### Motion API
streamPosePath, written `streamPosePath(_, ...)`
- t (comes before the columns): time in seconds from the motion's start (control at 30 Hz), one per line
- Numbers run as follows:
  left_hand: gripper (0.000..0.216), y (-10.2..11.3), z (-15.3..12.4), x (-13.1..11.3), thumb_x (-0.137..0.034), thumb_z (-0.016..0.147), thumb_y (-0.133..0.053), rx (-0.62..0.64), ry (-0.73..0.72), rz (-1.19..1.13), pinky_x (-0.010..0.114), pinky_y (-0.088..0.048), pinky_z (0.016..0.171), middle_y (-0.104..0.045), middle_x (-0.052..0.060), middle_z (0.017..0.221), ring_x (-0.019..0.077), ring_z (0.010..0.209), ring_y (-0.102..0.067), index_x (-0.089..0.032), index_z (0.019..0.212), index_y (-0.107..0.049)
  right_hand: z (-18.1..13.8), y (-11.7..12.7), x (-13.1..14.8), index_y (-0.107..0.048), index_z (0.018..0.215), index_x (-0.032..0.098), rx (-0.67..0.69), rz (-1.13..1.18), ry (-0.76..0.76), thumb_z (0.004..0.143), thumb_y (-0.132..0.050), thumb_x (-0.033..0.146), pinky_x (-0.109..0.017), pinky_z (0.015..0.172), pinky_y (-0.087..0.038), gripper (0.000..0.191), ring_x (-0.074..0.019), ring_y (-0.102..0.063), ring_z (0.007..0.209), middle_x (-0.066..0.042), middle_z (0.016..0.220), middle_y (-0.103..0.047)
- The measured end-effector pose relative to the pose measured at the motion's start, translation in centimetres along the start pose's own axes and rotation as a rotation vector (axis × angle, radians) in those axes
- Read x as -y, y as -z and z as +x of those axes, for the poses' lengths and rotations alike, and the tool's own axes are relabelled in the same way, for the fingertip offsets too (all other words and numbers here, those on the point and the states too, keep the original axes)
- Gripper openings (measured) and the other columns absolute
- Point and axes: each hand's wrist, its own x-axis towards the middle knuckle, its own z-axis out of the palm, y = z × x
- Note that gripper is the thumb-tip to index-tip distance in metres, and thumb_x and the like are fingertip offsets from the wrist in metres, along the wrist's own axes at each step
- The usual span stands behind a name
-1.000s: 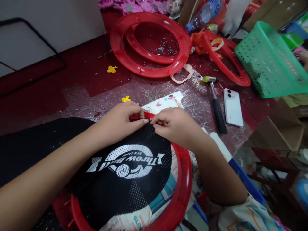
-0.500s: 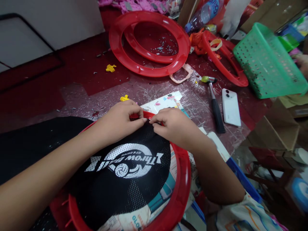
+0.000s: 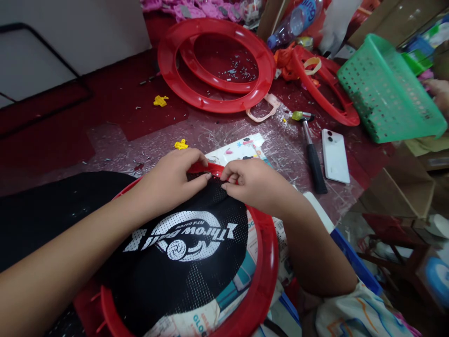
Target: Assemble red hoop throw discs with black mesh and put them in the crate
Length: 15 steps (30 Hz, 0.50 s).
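A red plastic ring (image 3: 267, 262) lies in front of me with a black mesh net (image 3: 196, 271) printed with a white logo stretched across it. My left hand (image 3: 171, 180) pinches the net's far edge against the ring's rim, fingers closed on the mesh. My right hand (image 3: 254, 182) is right beside it, thumb and fingers also pinched on the net's edge at the rim. The two hands nearly touch. The rim under the fingers is mostly hidden.
Two nested red rings (image 3: 215, 65) lie at the back, another red ring (image 3: 324, 91) to their right. A hammer (image 3: 310, 152) and a white phone (image 3: 335, 156) lie right of my hands. A green basket (image 3: 389, 89), a bottle (image 3: 293, 21) and yellow clips (image 3: 181, 144) are around.
Both hands stay pinched at the net's edge; the fingers have shifted slightly along the rim. The view has barely moved.
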Motion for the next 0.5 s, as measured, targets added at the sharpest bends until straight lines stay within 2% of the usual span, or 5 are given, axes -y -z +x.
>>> streamPosePath(0.07, 0.024, 0.2, -0.4, 0.2, -0.037, 0.082, -0.053, -0.009, -0.051, -0.024, 0.038, -0.046, 0.083, -0.066, 0.007, 0.100, 0.0234, 0.092, -0.060, -0.019, 0.097, -0.059, -0.1, 0.1, -0.3, -0.062, 0.082, 0.017, 0.003, 0.084, -0.042, 0.074, -0.059, 0.010, -0.023, 0.065, -0.037, 0.011, -0.0117, -0.055, 0.067, 0.002, 0.068, -0.063)
streamPosePath(0.23, 0.019, 0.5, -1.2, 0.4, -0.027, 0.086, -0.048, -0.011, -0.308, 0.116, 0.049, -0.035, 0.105, -0.058, 0.009, 0.126, 0.0275, 0.121, -0.051, -0.021, 0.097, -0.063, -0.2, 0.4, -0.7, -0.056, 0.084, 0.019, 0.026, 0.163, -0.080, 0.072, -0.058, 0.010, -0.022, 0.059, -0.034, 0.015, -0.0098, -0.050, 0.061, 0.006, 0.065, -0.057)
streamPosePath(0.33, 0.028, 0.3, -1.5, 0.5, -0.029, 0.090, -0.046, 0.027, -0.369, 0.210, 0.052, -0.034, 0.105, -0.053, 0.010, 0.134, 0.0300, 0.124, -0.048, -0.024, 0.109, -0.066, -0.2, 0.7, -0.6, -0.056, 0.083, 0.020, 0.013, 0.136, -0.090, 0.074, -0.055, 0.010, -0.022, 0.059, -0.032, 0.013, -0.0105, -0.048, 0.062, 0.005, 0.065, -0.055)
streamPosePath(0.5, 0.036, -0.2, -1.5, 1.1, -0.038, 0.093, -0.045, 0.059, -0.397, 0.294, 0.053, -0.038, 0.101, -0.053, 0.011, 0.134, 0.0318, 0.120, -0.049, -0.029, 0.122, -0.064, -0.2, 0.8, -0.6, -0.056, 0.080, 0.020, 0.041, 0.058, -0.055, 0.075, -0.051, 0.010, -0.023, 0.061, -0.030, 0.012, -0.0119, -0.046, 0.065, 0.004, 0.066, -0.056)
